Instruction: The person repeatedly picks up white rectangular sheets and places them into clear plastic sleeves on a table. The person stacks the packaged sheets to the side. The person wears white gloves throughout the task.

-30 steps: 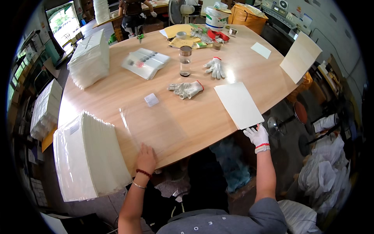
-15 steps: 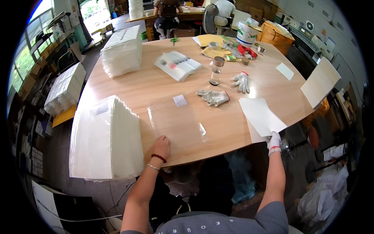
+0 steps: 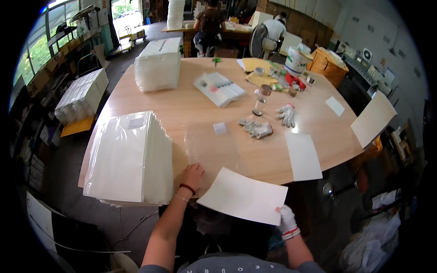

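Note:
My right hand [image 3: 287,221], in a white glove with a red-trimmed cuff, grips a stiff white sheet [image 3: 246,195] by its near right corner. The sheet is held slightly bowed, partly over the table's front edge. My bare left hand [image 3: 193,176] rests at the near left corner of a flat clear plastic bag [image 3: 211,148], its fingers closed on the bag's edge. A small white label [image 3: 220,128] sits near the bag's far end. To the left of that hand stands a tall stack of bagged white sheets [image 3: 123,157].
Another white sheet [image 3: 304,157] lies at the right, below two white gloves [image 3: 256,128]. Farther back are a clear jar [image 3: 260,104], a pile of printed plastic bags [image 3: 219,88], a second bagged stack [image 3: 158,66] and a white bucket [image 3: 296,61]. A board [image 3: 374,119] stands at the right edge.
My right hand has brought the white sheet left and nearer, off the other sheet. My left hand stays at the bag's near corner. The view has tilted up a little.

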